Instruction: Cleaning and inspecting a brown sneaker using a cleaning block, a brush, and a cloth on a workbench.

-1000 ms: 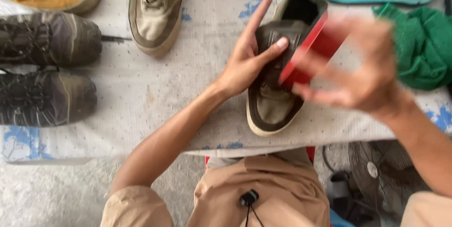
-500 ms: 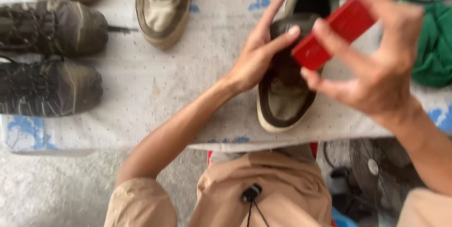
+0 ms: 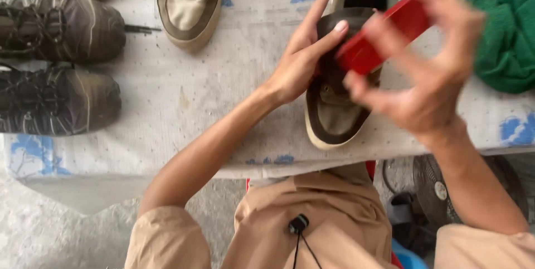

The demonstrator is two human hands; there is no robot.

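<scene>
The left hand (image 3: 298, 68) steadied the brown shoe (image 3: 334, 102), which lay at the near edge of the counter (image 3: 223, 107), fingers spread against its tongue. The right hand (image 3: 429, 79) gripped a red block (image 3: 384, 32) just above the shoe's opening. Judged step: applying the block; next, firm contact with the upper.

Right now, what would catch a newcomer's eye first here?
Likely the bright red block, pinched in the right hand above an olive-and-brown shoe at the table's near edge. The left hand steadies that shoe. Two dark hiking shoes lie far left, a green cloth far right.
</scene>
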